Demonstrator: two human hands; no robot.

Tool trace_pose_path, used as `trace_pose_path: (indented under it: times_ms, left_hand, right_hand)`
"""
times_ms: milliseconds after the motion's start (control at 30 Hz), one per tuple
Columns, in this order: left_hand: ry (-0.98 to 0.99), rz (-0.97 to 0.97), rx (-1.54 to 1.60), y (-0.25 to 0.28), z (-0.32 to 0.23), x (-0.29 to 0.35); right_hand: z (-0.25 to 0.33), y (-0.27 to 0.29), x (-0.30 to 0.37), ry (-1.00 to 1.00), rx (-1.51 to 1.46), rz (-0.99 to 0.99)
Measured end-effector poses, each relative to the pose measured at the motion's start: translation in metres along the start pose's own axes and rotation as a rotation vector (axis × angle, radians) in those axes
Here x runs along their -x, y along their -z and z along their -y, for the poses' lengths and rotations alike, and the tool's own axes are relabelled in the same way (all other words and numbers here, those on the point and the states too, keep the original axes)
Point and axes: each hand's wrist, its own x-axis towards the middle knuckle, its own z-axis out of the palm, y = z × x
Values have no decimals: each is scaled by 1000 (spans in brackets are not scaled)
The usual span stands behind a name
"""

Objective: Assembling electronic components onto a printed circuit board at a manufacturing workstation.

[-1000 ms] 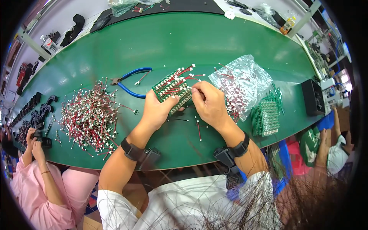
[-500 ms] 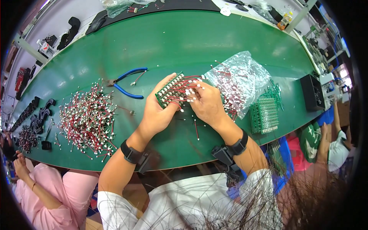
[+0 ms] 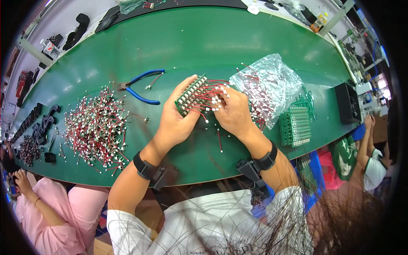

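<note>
My left hand [image 3: 176, 118] grips a green circuit board panel [image 3: 192, 94] lined with small white connectors, tilted above the table. Red and dark wires with white plugs run from the panel's connectors toward my right hand [image 3: 233, 109]. That hand is closed around a wire lead [image 3: 219, 98] at the panel's right side; its fingertips are partly hidden among the plugs. Left of my hands lies a heap of red-and-black wire leads [image 3: 97, 127]. Blue-handled cutting pliers [image 3: 144, 101] rest open beyond the heap. A clear plastic bag [image 3: 272, 80] of more leads lies just right of my right hand.
Stacked green circuit panels [image 3: 295, 126] stand at the right, with thin green strips [image 3: 307, 104] behind. Farther right is a black bin [image 3: 347, 103]. Black parts [image 3: 42, 127] lie at the far left. People sit at both sides of the green table [image 3: 170, 46].
The panel has turned slightly in my left hand, showing more of its connector rows. My right hand has shifted a little to the right along the wires.
</note>
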Motion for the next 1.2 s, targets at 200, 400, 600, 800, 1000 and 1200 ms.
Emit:
trace_pose_path:
  times_ms: [200, 400, 600, 800, 1000, 1200]
  left_hand:
    - [-18, 20, -16, 1, 2, -1]
    - [-51, 37, -106, 0, -2, 0]
    - [-79, 91, -299, 6, 1, 0]
    - [-63, 0, -250, 4, 3, -1]
    - [-23, 2, -196, 1, -1, 0]
    - [0, 28, -191, 4, -3, 0]
  right_hand:
    - [2, 2, -2, 31, 2, 24]
    - [-3, 2, -1, 61, 24, 16]
    - [-2, 2, -2, 108, 152, 43]
    - [-3, 2, 0, -3, 128, 61]
    - [-2, -1, 0, 60, 77, 28]
    - [-1, 2, 1, 33, 57, 91]
